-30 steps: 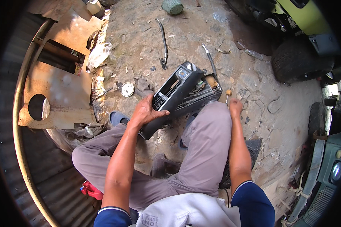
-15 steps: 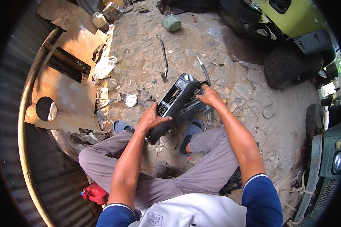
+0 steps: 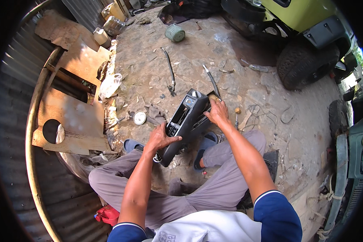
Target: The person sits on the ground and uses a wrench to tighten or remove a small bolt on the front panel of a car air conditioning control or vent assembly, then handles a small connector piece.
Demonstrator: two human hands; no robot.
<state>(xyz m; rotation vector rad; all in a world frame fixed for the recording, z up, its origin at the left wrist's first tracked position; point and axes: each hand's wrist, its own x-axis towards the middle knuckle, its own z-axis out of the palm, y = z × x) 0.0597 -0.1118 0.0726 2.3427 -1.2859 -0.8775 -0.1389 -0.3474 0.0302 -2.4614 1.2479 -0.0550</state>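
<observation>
Tilted above the ground between my legs is a long black plastic console [image 3: 184, 128], much like a vehicle's centre console, with a slotted opening and a silver knob at its far end. My left hand [image 3: 161, 139] is closed round its near left part, thumb across the top face. At the far right edge my right hand [image 3: 218, 112] grips the console's side, its fingertips partly hidden in a recess there. Just beyond it lies a short black hose [image 3: 211, 80]. A second black hose [image 3: 169, 68] lies farther left.
A round dial gauge [image 3: 139, 117] rests left of the console. To the right are a screwdriver-like tool [image 3: 237, 115] and thin wire [image 3: 266, 115]. A green cylinder [image 3: 175, 33] lies farther off. A vehicle tyre [image 3: 306, 66] stands right; rusty sheet metal [image 3: 78, 117] leans left.
The console has turned to lie more lengthwise and come a little nearer. My right hand has moved in with it, uncovering the tool on the right. My left hand keeps its hold.
</observation>
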